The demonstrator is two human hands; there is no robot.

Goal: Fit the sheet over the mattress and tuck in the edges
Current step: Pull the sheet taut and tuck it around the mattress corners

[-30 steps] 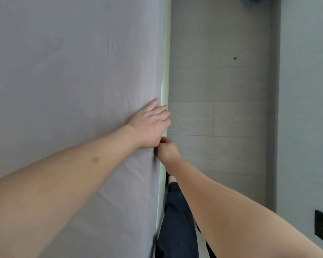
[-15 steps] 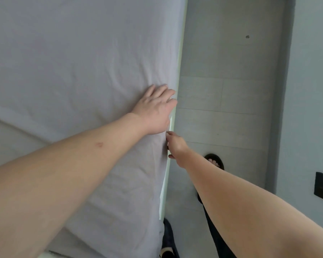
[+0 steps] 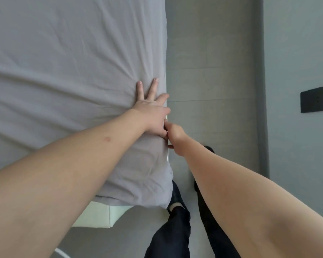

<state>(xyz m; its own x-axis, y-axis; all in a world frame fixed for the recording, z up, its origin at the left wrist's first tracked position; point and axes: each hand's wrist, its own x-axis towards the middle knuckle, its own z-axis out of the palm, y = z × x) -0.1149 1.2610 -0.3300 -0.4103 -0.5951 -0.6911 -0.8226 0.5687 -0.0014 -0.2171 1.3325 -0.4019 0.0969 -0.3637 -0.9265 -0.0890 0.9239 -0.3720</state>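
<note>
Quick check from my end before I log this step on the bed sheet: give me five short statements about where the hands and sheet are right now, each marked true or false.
1. The left hand lies flat on the grey sheet with fingers spread. True.
2. The right hand is lifted well clear of the bed. False: it is at the mattress side edge, just below the left hand.
3. The sheet is smooth around the left hand. False: wrinkles fan out from it.
4. A dark wall plate is on the wall at right. True.
5. The sheet is bright red. False: it is grey.
</note>
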